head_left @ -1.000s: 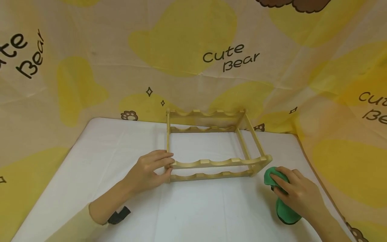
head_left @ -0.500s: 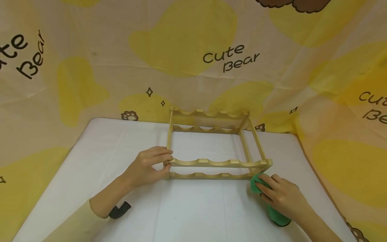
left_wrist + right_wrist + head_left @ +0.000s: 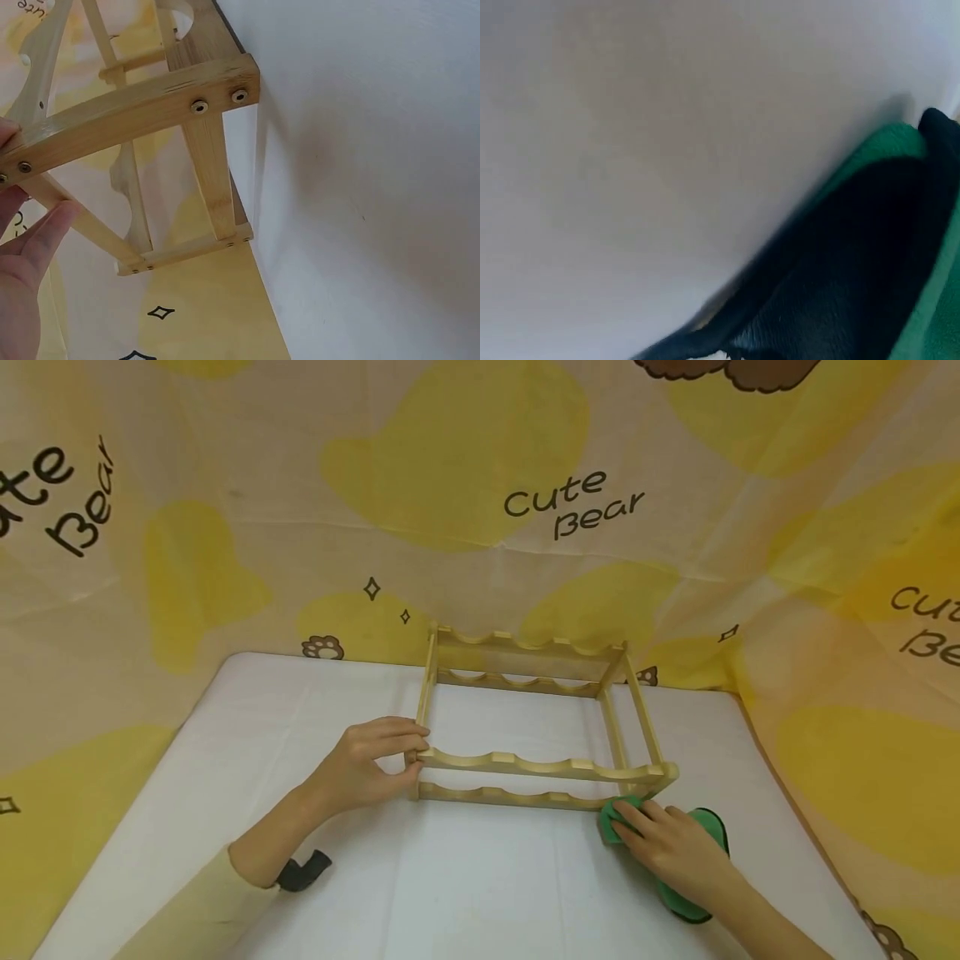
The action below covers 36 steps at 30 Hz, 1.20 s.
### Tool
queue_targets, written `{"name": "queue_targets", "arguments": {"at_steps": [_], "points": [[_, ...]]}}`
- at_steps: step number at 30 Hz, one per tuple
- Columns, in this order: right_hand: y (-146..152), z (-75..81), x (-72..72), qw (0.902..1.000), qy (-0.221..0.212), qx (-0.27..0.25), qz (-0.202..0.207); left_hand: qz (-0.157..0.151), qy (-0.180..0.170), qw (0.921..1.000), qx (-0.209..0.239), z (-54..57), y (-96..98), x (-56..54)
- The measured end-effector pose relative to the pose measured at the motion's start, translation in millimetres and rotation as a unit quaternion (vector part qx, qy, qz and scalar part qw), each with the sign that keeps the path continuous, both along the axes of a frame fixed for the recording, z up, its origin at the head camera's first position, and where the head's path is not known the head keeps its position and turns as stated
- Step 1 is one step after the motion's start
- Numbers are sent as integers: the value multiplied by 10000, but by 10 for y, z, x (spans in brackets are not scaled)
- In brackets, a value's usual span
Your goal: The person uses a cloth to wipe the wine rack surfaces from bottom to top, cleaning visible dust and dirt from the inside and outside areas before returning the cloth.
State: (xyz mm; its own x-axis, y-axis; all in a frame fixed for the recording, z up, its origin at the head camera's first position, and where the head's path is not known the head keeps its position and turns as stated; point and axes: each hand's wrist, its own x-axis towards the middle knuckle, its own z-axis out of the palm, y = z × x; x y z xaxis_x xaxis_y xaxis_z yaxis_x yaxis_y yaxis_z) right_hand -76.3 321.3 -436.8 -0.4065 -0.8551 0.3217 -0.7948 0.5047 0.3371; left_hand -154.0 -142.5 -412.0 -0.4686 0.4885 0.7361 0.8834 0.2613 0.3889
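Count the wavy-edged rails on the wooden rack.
4: upper front rail, lower front rail, upper rear rail and lower rear rail. None seems fully hidden.

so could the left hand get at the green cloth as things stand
Probably not without letting go: the left hand grips the wooden rack at its near left corner, and the right hand holds the green cloth near the opposite end.

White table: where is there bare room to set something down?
On the table, one patch lies before the rack, between the black piece and green cloth. Another lies left of the rack, beyond the left hand. Crowded: the rack's near corners, the left one gripped, the right one beside the right hand and cloth.
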Motion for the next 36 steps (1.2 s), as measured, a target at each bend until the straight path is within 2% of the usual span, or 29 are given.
{"name": "queue_targets", "arguments": {"at_steps": [10, 21, 36], "points": [[-72, -92, -25, 9995, 32, 272, -131, 66, -164, 9997, 186, -57, 11, 18], [-212, -111, -82, 9999, 26, 3, 144, 229, -408, 9982, 388, -102, 13, 84], [-502, -76, -170, 9988, 49, -204, 440, 297, -404, 9980, 382, -115, 27, 105]]}}
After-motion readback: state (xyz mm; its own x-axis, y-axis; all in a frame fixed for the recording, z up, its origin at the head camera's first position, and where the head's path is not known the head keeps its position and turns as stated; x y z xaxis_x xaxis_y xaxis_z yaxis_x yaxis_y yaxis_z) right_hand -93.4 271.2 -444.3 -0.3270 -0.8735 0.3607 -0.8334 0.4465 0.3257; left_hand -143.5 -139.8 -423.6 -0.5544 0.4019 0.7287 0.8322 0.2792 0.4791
